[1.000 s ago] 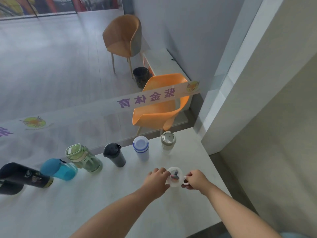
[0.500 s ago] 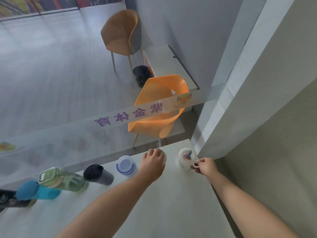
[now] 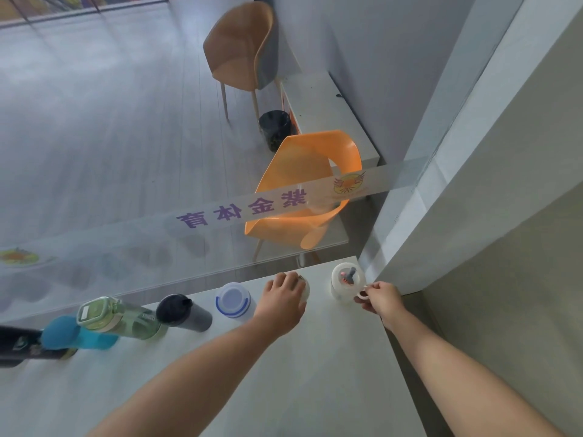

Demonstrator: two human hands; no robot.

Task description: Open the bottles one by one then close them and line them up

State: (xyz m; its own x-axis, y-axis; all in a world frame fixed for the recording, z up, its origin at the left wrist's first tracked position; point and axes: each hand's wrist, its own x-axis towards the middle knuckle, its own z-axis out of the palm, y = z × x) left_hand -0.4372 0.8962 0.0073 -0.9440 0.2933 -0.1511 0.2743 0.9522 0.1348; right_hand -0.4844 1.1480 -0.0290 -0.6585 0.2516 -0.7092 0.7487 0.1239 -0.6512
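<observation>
A row of bottles stands along the table's far edge. At its right end is a white bottle (image 3: pixel 344 287) with a cartoon figure on its lid. My right hand (image 3: pixel 382 300) pinches this bottle's ring handle. My left hand (image 3: pixel 281 298) is cupped over the top of the neighbouring pale bottle (image 3: pixel 305 287), hiding most of it. Further left stand a white bottle with blue rings (image 3: pixel 233 301), a black bottle (image 3: pixel 183 313), a green bottle (image 3: pixel 117 316) and a blue bottle (image 3: pixel 73 336). A dark bottle (image 3: pixel 19 346) is cut off by the left edge.
The white table (image 3: pixel 284 380) ends at a glass panel (image 3: pixel 126 247) just behind the bottles. A wall (image 3: pixel 473 216) closes the right side beside the white bottle. An orange chair (image 3: pixel 303 190) stands beyond the glass.
My right hand carried the white bottle from mid-table to the row's right end. My left hand left it and came down on the neighbouring bottle's top.
</observation>
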